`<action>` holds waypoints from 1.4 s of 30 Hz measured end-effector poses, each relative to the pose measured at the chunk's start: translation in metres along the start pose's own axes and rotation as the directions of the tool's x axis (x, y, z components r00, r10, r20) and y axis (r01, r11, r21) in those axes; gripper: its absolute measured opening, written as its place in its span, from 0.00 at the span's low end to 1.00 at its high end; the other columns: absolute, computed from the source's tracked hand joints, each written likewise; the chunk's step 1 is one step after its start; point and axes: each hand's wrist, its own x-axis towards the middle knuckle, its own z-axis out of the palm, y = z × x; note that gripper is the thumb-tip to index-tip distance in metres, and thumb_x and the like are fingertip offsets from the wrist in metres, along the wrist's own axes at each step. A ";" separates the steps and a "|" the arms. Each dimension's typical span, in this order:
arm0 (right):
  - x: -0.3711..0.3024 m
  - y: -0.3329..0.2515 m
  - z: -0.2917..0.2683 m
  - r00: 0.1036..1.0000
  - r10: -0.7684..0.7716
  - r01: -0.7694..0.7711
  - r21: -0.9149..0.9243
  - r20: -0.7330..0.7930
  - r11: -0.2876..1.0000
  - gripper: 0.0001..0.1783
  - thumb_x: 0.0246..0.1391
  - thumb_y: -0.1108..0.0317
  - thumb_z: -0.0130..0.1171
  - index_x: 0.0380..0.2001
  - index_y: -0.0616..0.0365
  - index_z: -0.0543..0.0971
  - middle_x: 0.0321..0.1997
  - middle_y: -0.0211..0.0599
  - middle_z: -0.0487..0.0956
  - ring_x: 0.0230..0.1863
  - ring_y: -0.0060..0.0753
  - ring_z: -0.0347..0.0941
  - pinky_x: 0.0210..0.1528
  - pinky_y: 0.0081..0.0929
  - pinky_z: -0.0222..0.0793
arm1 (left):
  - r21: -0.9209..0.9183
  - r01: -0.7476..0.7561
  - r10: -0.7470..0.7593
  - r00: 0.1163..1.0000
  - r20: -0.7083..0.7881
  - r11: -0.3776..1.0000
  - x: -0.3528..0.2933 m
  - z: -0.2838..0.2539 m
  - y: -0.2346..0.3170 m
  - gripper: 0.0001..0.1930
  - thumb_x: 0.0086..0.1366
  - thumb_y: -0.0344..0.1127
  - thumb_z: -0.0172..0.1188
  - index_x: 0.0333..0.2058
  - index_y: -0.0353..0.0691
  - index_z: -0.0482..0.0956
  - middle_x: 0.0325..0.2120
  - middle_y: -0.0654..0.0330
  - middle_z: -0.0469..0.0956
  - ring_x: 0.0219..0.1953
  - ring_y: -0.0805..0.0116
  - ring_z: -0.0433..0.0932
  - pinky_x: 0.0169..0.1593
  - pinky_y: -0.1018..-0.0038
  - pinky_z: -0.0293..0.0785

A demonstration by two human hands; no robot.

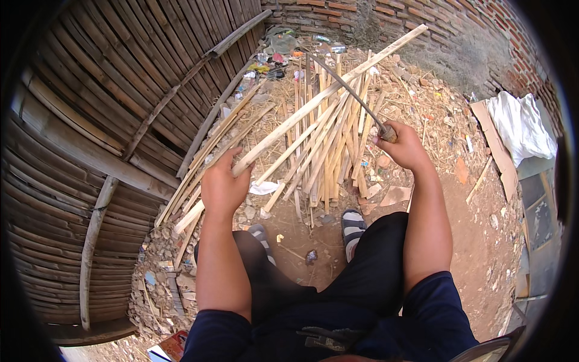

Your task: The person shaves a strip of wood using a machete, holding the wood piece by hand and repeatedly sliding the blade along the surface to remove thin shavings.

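Note:
My left hand is closed round the lower part of a long pale wooden pole, which slants up to the far right. Its near end sticks out behind the hand at lower left. In my right hand is the wooden handle of a long, narrow-bladed machete. The dark blade points up and to the left, crossing the pole at about its upper middle. Whether blade and pole touch there, I cannot tell. Beneath both lies a loose pile of thin split wooden strips on the ground, fanned out in front of my feet.
A slatted bamboo wall rises on the left, with more strips lying along its foot. Behind the pile stand a brick wall and scattered litter. At right are a white sack and a cardboard sheet.

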 end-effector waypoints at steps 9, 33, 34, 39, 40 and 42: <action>-0.004 -0.020 0.009 0.929 -0.245 0.261 -0.018 0.279 0.965 0.22 0.54 0.57 0.79 0.46 0.60 0.86 0.41 0.50 0.88 0.46 0.51 0.85 0.51 0.44 0.77 | 0.025 -0.024 0.023 1.000 0.010 0.999 -0.002 0.001 -0.003 0.23 0.62 0.43 0.77 0.55 0.47 0.88 0.29 0.51 0.88 0.32 0.54 0.88 0.39 0.62 0.80; 0.009 0.017 0.006 0.990 -0.007 0.013 0.040 -0.144 0.999 0.23 0.58 0.54 0.77 0.47 0.61 0.85 0.38 0.49 0.87 0.40 0.46 0.84 0.46 0.42 0.77 | -0.025 -0.016 0.015 0.999 -0.033 1.000 0.002 -0.002 -0.003 0.23 0.61 0.41 0.77 0.55 0.45 0.88 0.30 0.51 0.89 0.31 0.57 0.88 0.39 0.65 0.81; 0.010 0.018 0.007 0.992 -0.027 0.034 0.052 -0.120 0.998 0.23 0.58 0.54 0.77 0.47 0.60 0.85 0.38 0.49 0.87 0.40 0.46 0.84 0.46 0.43 0.77 | -0.034 -0.013 0.012 0.999 -0.036 0.999 0.002 -0.003 -0.001 0.23 0.61 0.41 0.77 0.55 0.45 0.88 0.29 0.51 0.89 0.31 0.57 0.88 0.39 0.66 0.81; -0.003 -0.012 0.009 0.979 -0.168 0.170 -0.010 0.113 0.985 0.20 0.55 0.58 0.79 0.43 0.61 0.85 0.35 0.46 0.86 0.38 0.42 0.82 0.46 0.40 0.77 | -0.082 -0.019 0.014 0.998 -0.061 0.996 0.000 0.003 0.004 0.23 0.61 0.41 0.77 0.54 0.45 0.88 0.29 0.52 0.88 0.31 0.58 0.88 0.39 0.66 0.80; -0.005 -0.018 0.012 0.962 -0.214 0.222 -0.030 0.171 0.975 0.19 0.54 0.60 0.80 0.41 0.61 0.85 0.33 0.44 0.85 0.36 0.38 0.81 0.45 0.38 0.76 | -0.081 -0.014 0.009 0.998 -0.057 0.997 0.000 0.003 0.006 0.23 0.61 0.41 0.77 0.54 0.45 0.88 0.29 0.52 0.88 0.31 0.58 0.88 0.39 0.66 0.80; -0.007 -0.026 0.021 0.928 -0.325 0.332 -0.008 0.180 0.943 0.19 0.52 0.61 0.80 0.41 0.60 0.86 0.32 0.46 0.85 0.35 0.43 0.82 0.43 0.39 0.76 | -0.067 -0.021 0.017 0.998 -0.060 0.998 0.000 0.002 0.005 0.23 0.61 0.40 0.77 0.54 0.45 0.88 0.29 0.52 0.88 0.31 0.59 0.88 0.39 0.66 0.80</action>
